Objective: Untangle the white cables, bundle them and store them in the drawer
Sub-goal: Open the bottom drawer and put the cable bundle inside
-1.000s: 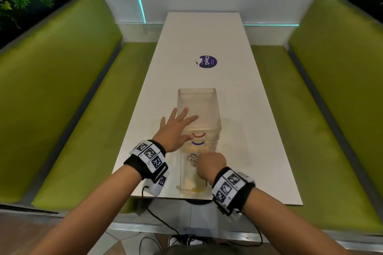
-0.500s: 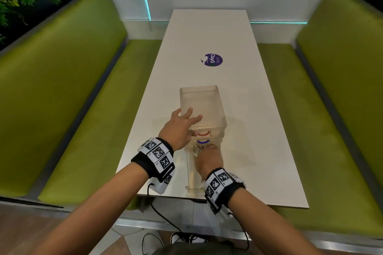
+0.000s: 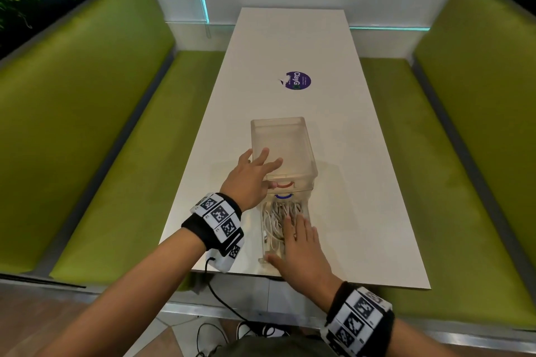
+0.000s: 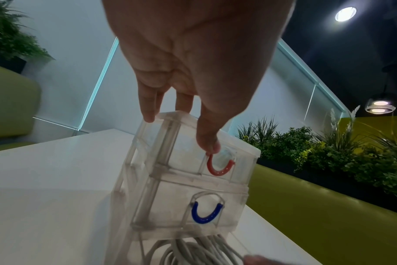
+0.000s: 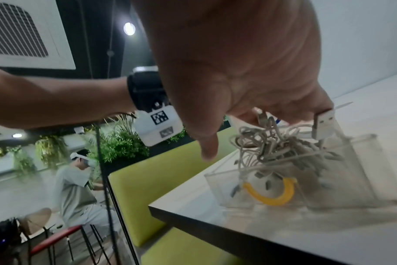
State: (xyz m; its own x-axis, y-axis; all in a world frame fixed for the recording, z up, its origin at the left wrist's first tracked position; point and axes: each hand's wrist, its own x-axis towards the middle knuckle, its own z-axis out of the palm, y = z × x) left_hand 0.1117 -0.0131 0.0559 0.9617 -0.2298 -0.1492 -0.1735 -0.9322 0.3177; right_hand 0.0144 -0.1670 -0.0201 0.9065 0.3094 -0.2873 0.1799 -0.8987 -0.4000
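A clear plastic drawer cabinet stands on the white table, with a red handle and a blue handle on its shut drawers. Its bottom drawer, with a yellow handle, is pulled out toward me. A bundle of white cables lies inside it. My left hand rests on the cabinet top with fingers spread. My right hand lies flat over the cables, fingers straight, with a USB plug sticking up beside them.
A purple round sticker sits farther up the table. Green benches run along both sides. The drawer front reaches close to the table's near edge. A black cord hangs from my left wrist.
My right hand was curled in the drawer close to the cabinet; it now lies flat and has drawn back toward me. The left hand has stayed on the cabinet top.
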